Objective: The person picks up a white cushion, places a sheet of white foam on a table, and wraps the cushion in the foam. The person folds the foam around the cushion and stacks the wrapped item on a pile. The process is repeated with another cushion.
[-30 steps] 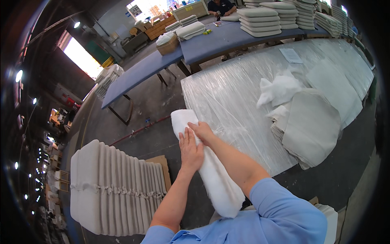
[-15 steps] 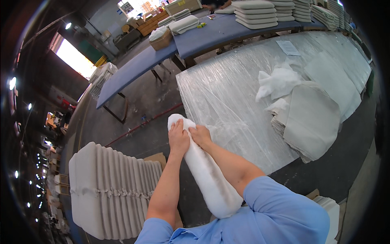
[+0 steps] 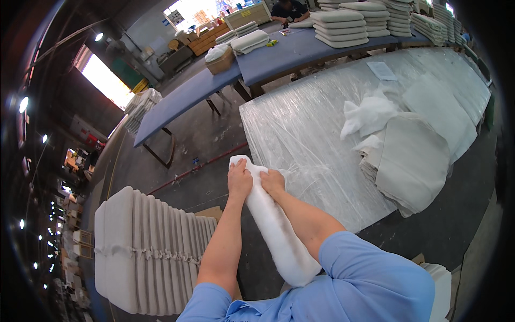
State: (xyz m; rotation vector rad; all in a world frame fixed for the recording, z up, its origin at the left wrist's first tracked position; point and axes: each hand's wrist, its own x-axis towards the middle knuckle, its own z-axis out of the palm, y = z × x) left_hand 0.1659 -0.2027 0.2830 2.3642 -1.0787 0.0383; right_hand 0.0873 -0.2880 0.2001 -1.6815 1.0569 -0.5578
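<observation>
A long, soft white piece of padding (image 3: 277, 232), folded or rolled, slants from my body outward and slightly left. Its near end rests against my blue shirt. My left hand (image 3: 239, 179) wraps over the far end from the left, fingers bent on the top. From the right, my right hand (image 3: 272, 182) grips the same end, its thumb along the upper side and its fingers mostly hidden. A greyish streak of shadow or fabric runs down the padding's right side. What lies inside it cannot be seen.
A stack of pale cushions (image 3: 145, 252) stands at the left. To the right, a plastic-covered table (image 3: 311, 155) carries white wadding (image 3: 370, 114), grey fabric pieces (image 3: 413, 161) and a paper sheet (image 3: 382, 71). Blue tables (image 3: 188, 102) with cushion piles (image 3: 339, 28) stand behind; a person (image 3: 289, 11) sits there.
The view has tilted up slightly, showing more of the person at the back. Both hands keep hold of the padding's far end, which looks a little narrower between them.
</observation>
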